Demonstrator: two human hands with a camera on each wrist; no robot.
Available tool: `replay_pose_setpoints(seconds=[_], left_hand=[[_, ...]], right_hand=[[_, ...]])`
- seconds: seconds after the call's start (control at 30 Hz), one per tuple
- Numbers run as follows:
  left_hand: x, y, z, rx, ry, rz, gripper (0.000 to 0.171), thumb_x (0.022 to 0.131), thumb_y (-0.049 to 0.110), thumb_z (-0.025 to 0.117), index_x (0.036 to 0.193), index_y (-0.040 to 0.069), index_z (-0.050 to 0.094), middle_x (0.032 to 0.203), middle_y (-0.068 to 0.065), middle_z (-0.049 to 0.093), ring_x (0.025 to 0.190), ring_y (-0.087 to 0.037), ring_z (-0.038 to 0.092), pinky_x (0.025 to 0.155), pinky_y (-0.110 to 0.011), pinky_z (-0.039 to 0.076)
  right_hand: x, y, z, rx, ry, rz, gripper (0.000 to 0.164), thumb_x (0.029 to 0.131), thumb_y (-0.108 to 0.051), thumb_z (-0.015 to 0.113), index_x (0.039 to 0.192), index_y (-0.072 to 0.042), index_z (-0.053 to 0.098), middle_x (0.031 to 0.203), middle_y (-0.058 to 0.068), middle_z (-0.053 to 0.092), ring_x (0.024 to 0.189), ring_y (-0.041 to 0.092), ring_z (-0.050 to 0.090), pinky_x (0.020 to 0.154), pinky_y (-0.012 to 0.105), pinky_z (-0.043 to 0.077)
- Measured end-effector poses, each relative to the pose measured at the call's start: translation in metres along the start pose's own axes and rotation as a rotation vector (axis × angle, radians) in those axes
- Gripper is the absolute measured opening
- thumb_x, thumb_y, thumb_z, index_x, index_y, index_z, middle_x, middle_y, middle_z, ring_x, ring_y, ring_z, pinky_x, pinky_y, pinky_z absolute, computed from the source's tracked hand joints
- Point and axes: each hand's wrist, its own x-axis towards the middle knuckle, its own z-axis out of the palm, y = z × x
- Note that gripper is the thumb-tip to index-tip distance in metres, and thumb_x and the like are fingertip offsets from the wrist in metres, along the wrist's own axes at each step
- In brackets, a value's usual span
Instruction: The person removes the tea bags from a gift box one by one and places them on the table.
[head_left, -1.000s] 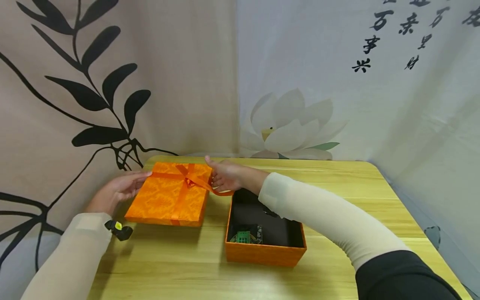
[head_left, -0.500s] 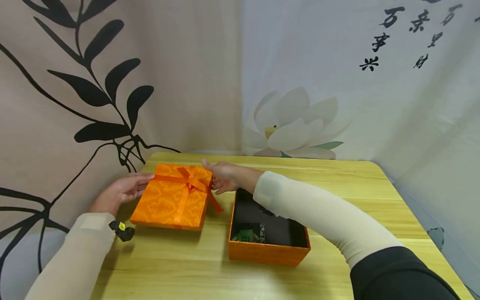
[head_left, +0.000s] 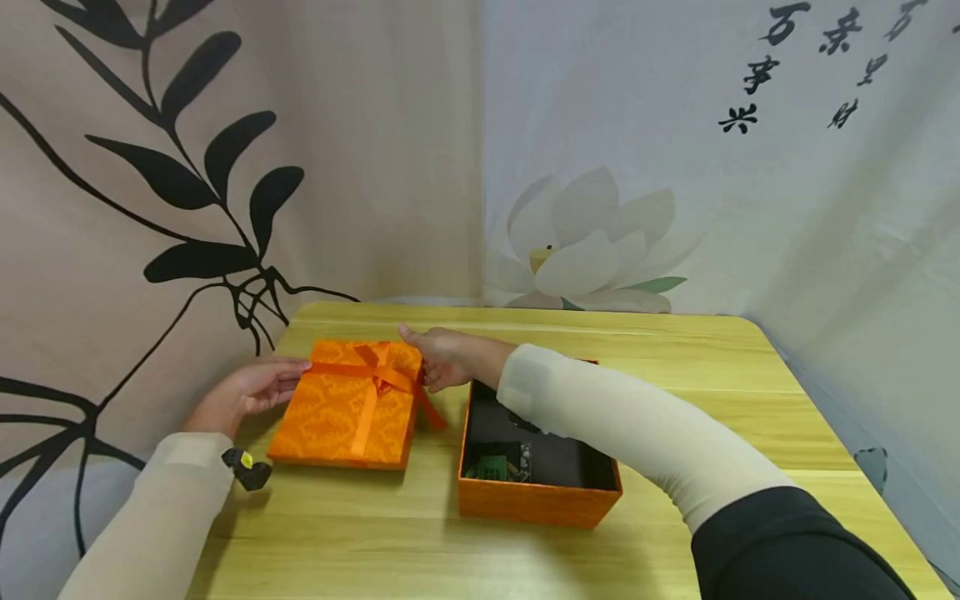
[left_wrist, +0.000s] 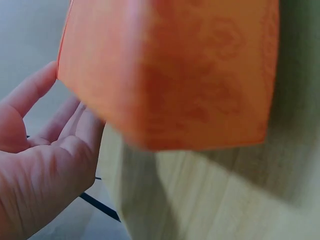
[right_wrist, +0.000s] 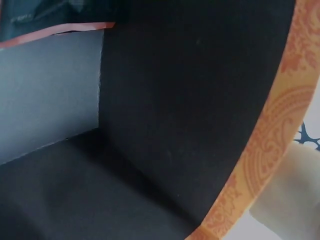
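An orange patterned gift box lid (head_left: 322,421) tied with an orange ribbon bow (head_left: 381,379) is held on the left side of the table. My left hand (head_left: 258,386) holds its left edge; in the left wrist view the thumb and fingers (left_wrist: 42,87) meet that edge. On the opposite side, my right hand (head_left: 446,358) grips the lid by its right edge, thumb at the far corner. One ribbon end hangs below that hand. The matching box base (head_left: 525,504) stands open to the right, its black interior (right_wrist: 165,110) filling the right wrist view.
Inside the base lies a small green piece (head_left: 492,467) beside a see-through speckled one. My right forearm (head_left: 600,417) crosses over the base. The wooden table (head_left: 360,542) ends at a printed curtain (head_left: 375,167) behind. A black wrist device (head_left: 247,469) sits on the left sleeve.
The lid has come down and slightly toward me, with both hands on it. The ribbon end, earlier stretched toward the right hand, now hangs loose. The box base stays in place.
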Motion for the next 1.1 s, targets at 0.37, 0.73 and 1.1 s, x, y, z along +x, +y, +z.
replay_pose_setpoints(seconds=[0.37,0.73,1.1], left_hand=[[0.003,-0.006,-0.008,0.006,-0.078,-0.035,0.098,0.103,0.067,0.024,0.158,-0.014,0.015,0.107,0.001,0.069,0.097,-0.010,0.070,0.088,-0.028,0.059],[0.002,-0.005,-0.014,-0.104,-0.168,-0.065,0.130,0.073,0.092,-0.004,0.158,-0.006,-0.010,0.165,-0.025,-0.012,0.138,-0.032,0.052,0.125,-0.044,0.023],[0.002,-0.007,-0.017,-0.148,-0.190,-0.077,0.135,0.069,0.095,-0.004,0.160,-0.004,-0.010,0.157,-0.028,0.040,0.106,-0.019,0.070,0.095,-0.034,0.056]], right_hand=[[0.006,0.004,-0.001,-0.002,0.016,-0.006,0.089,0.104,-0.065,0.037,0.166,-0.008,0.007,0.164,0.036,0.014,0.148,0.054,0.027,0.121,0.060,0.030],[0.010,0.003,-0.004,-0.001,0.004,0.008,0.098,0.098,-0.076,0.036,0.167,-0.014,0.005,0.165,0.035,0.012,0.149,0.054,0.025,0.121,0.060,0.030],[0.016,0.004,-0.002,-0.003,-0.003,0.028,0.106,0.092,-0.084,0.034,0.167,-0.017,0.001,0.166,0.035,0.008,0.148,0.057,0.023,0.122,0.062,0.026]])
